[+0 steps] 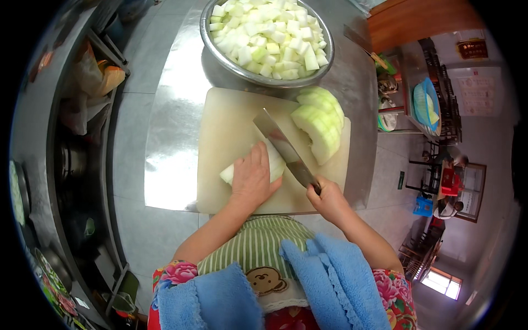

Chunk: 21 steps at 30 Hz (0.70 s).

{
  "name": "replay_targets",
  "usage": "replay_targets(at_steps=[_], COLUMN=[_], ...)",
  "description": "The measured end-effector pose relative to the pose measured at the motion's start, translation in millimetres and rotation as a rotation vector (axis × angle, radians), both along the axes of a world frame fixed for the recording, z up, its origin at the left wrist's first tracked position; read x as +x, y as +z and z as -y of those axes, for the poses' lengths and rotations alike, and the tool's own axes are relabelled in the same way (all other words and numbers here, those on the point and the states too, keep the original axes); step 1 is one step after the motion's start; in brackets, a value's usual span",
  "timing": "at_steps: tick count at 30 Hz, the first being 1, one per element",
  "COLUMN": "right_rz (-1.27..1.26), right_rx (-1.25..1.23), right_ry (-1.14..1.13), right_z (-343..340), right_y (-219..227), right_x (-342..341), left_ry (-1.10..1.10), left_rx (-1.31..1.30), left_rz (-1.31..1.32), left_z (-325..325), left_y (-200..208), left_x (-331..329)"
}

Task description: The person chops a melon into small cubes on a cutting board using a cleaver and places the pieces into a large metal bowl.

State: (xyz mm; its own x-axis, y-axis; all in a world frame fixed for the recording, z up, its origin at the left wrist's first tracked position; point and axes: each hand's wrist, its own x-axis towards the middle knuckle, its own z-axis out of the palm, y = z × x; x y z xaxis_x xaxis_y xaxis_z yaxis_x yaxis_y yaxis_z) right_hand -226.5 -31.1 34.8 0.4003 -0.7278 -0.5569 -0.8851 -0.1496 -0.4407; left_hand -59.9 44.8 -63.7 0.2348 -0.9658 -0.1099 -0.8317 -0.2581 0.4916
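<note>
On the cutting board [217, 118], my left hand [254, 175] lies over a pale piece of peeled melon, likely winter melon [275, 159], fingers together and holding it down. My right hand [328, 199] is wrapped round the handle of a kitchen knife [283, 144]. Its blade slants up and to the left, alongside the right end of the held piece. Cut slabs of the same melon [322, 124], with a green-tinged outer side, lean together at the board's right. Beyond the board, a steel bowl [210, 48] is heaped with diced melon [269, 38].
The board rests on a shiny steel table [173, 126]. A metal shelf unit [110, 165] with bags and pots stands to the left. At the right are a blue basket [423, 102], a wooden panel [421, 25], chairs and people farther off [448, 209].
</note>
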Motion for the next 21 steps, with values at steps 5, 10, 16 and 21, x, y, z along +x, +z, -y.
replay_targets(at_steps=[5,10,16,21], right_rz=[0.155,0.142,0.122,0.032], right_rx=[-0.051,-0.085,-0.176,-0.100], right_ry=[-0.061,-0.011,-0.057,-0.030], right_z=[-3,5,-6,-15], right_y=[-56,-44,-1,32], right_x=[-11,-6,-11,-11], left_ry=[-0.001,0.053,0.069,0.035], left_rx=[-0.010,0.007,-0.092,-0.064], left_rz=[0.025,-0.004,0.032,0.047], left_z=[1,2,-12,-15], left_y=[0,5,4,0], left_x=[-2,-2,2,3])
